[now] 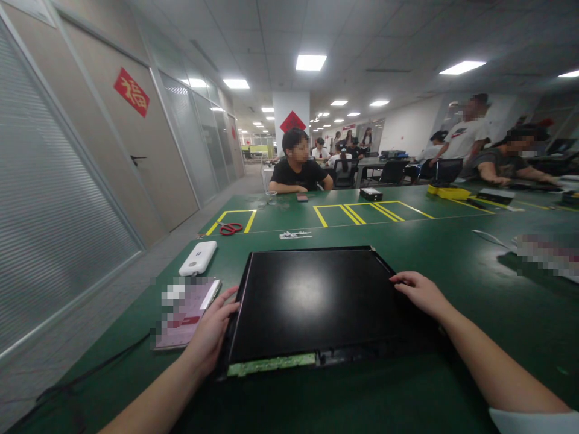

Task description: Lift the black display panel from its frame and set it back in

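Note:
A black flat display panel [307, 295] is in front of me, its glossy face up and a ceiling light reflected in the middle. A narrow green circuit board [271, 364] runs along part of its near edge. Against the panel's left side, my left hand [219, 325] curls its fingers at the frame and grips it. My right hand [420, 292] holds the opposite edge, index finger and thumb at the rim, the other fingers partly hidden. The panel's underside is out of sight.
On the green table [452, 253], a white power bank [198, 258] and a pinkish packet [190, 313] lie to the left. Beyond are red-handled scissors [230, 229], small white pieces [295, 235], a black box [371, 194] and a yellow tray [447, 191]. A person [301, 169] sits opposite.

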Available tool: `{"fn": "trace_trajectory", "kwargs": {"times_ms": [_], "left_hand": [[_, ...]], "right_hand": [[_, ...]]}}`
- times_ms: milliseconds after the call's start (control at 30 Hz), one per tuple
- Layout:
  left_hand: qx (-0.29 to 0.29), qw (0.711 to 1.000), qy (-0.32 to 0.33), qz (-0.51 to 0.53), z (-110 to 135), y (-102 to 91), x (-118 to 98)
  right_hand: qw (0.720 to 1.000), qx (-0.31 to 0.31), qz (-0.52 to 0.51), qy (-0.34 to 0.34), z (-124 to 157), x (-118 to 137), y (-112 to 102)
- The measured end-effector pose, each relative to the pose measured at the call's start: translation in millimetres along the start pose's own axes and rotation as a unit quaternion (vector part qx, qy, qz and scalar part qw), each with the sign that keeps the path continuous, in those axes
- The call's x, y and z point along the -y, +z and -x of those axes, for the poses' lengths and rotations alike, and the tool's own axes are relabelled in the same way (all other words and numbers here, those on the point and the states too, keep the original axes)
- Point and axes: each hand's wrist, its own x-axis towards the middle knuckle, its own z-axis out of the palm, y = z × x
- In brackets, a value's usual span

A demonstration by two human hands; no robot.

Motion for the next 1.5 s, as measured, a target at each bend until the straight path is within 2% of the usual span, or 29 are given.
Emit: {"fn": "trace_trajectory", "kwargs": {"times_ms": [467,733,967,1300,1500], "left_hand": [[0.003,1.000,0.017,0.013,-2.6,0.2,-0.3],[0.009,1.000,0.018,-0.009,-9.0,-6.5,5.5],[0.003,0.999,-0.004,-0.034,1.8,0.1,-1.4],[0.083,0.995,-0.011,-0.055,5.9,-2.2,-2.6],[0.121,0.993,-0.016,0.005,7.5,-1.4,-3.0]], "right_hand": [[1.000,0.011,0.007,0.000,-1.1,-2.0,0.1],[1.000,0.001,0.013,-0.002,0.5,3.2,-1.2],[1.000,-0.004,0.019,-0.008,0.6,1.6,0.1],[1.000,0.000,0.023,-0.006,0.5,0.8,0.4],[1.000,-0.006,0.013,-0.007,1.5,1.5,0.5]]}}
